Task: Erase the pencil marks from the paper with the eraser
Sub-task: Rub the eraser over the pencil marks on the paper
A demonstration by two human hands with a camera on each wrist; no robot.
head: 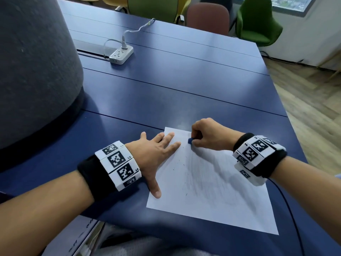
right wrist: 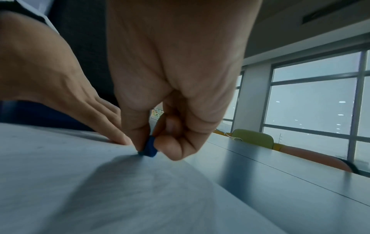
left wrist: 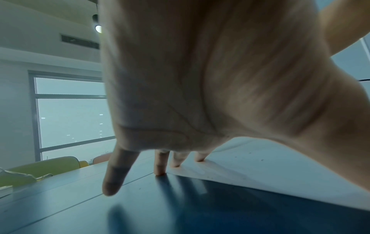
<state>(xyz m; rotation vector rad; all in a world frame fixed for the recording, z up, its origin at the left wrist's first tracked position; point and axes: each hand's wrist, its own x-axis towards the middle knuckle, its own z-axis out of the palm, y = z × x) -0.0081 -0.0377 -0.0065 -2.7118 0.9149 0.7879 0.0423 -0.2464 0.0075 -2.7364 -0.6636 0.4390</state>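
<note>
Blue table (head: 184, 80), chairs (head: 258, 21) beyond.

Pinched in the right hand (head: 210, 134), the small blue eraser (head: 190, 140) looks like matt, dense rubber. Under the grip lies thin white paper (head: 212, 191), matt and smooth, greyed by smudged graphite nearer the wrist. Around the sheet, the blue table (head: 166, 85) is a smooth, faintly glossy laminate that reflects light. Beyond the grip sits a white, smooth plastic power strip (head: 120, 55).

Small blue eraser (head: 190, 140) stands on flat white paper (head: 212, 191) smudged with grey pencil
</note>
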